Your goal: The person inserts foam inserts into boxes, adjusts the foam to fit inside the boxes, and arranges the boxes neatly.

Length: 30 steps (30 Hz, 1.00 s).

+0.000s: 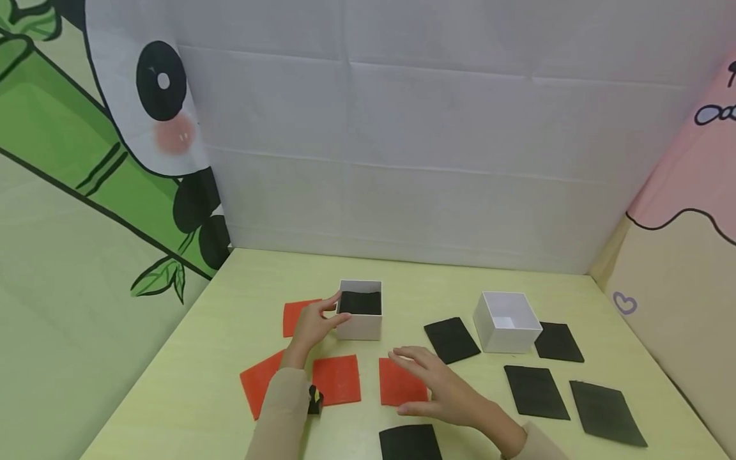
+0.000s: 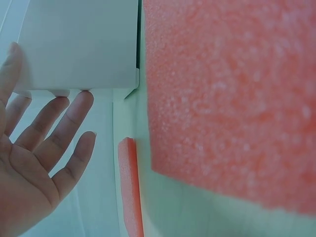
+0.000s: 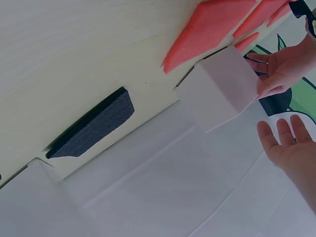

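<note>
My left hand (image 1: 313,327) touches the left side of a small white box (image 1: 359,327). In the left wrist view its fingertips (image 2: 85,98) press against the box wall, with the fingers fairly straight. A black foam piece (image 1: 360,304) shows inside that box. My right hand (image 1: 451,388) hovers with spread fingers and nothing in its grasp. Below it lies a red foam square (image 1: 397,383), partly covered from view by the hand. Another red square (image 1: 337,380) lies in front of the box, and two more, one of them (image 1: 261,378) partly behind the left forearm, are to the left.
A second white box (image 1: 506,340) stands to the right, its visible inner floor bare. Around it lie several black foam pieces, including one on its left (image 1: 451,340) and one at the far right (image 1: 608,412). Another black piece (image 1: 410,442) is at the near edge. A white cloth (image 1: 402,160) hangs behind the table.
</note>
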{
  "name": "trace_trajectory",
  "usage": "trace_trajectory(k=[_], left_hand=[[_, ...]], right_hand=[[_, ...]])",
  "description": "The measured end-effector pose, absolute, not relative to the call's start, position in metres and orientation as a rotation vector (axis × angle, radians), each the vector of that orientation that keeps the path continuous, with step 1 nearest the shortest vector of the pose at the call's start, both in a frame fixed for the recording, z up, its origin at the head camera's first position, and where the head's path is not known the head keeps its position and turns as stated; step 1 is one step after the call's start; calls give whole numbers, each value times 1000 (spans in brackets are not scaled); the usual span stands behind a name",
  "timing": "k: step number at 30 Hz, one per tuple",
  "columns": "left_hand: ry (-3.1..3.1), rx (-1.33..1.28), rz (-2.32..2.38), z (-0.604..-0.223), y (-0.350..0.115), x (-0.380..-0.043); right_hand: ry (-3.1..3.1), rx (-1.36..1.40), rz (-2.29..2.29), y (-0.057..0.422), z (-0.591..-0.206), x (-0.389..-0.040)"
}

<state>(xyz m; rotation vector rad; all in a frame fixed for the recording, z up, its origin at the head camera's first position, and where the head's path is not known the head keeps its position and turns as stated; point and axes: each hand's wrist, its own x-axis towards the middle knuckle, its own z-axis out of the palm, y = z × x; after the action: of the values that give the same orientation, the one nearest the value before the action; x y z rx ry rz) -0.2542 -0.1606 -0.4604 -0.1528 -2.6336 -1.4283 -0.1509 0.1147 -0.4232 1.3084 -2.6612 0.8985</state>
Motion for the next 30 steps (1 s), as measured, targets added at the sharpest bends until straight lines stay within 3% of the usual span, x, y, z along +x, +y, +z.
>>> trace_trajectory(k=[30], left_hand=[[-2654, -131, -1417, -462, -160, -256]], right_hand=[[-2499, 1819, 635, 148, -479, -117]])
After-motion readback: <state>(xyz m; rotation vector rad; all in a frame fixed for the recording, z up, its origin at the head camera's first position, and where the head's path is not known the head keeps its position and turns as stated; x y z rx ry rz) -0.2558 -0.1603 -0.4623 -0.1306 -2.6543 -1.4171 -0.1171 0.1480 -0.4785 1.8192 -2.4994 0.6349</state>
